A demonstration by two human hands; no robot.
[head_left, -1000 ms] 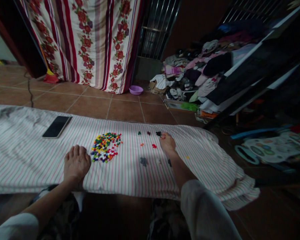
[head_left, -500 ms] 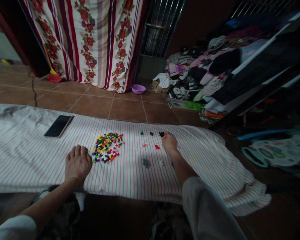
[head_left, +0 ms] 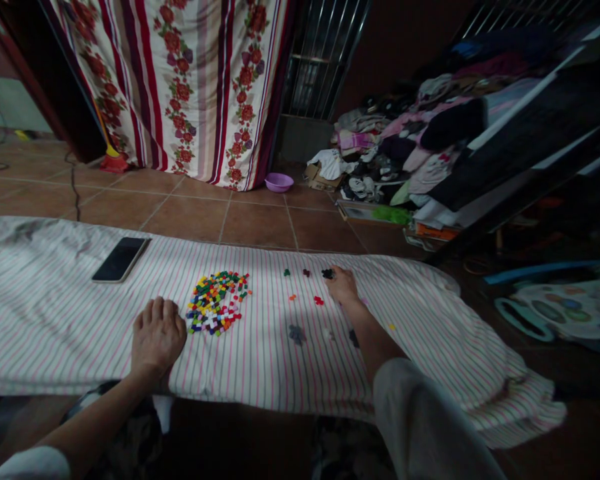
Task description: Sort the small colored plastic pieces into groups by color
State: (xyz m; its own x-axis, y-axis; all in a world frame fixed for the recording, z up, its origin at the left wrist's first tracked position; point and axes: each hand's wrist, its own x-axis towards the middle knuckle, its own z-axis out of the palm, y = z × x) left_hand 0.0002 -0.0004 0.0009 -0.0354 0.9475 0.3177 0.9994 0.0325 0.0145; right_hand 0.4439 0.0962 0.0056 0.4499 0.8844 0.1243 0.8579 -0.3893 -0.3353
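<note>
Striped cloth (head_left: 260, 360) up front, left hand (head_left: 157, 335) palm-down on it, fingers slightly apart, beside the multicoloured cube pile (head_left: 214, 303); right hand (head_left: 343, 285), fingers bunched at the black cubes (head_left: 327, 273) (can't tell if one's pinched). Probably light, stiff, slickish; I'd grip opposite faces.

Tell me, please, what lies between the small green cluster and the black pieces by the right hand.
The head view shows a dark reddish cluster between the green cluster and the black pieces, on striped cloth.
</note>
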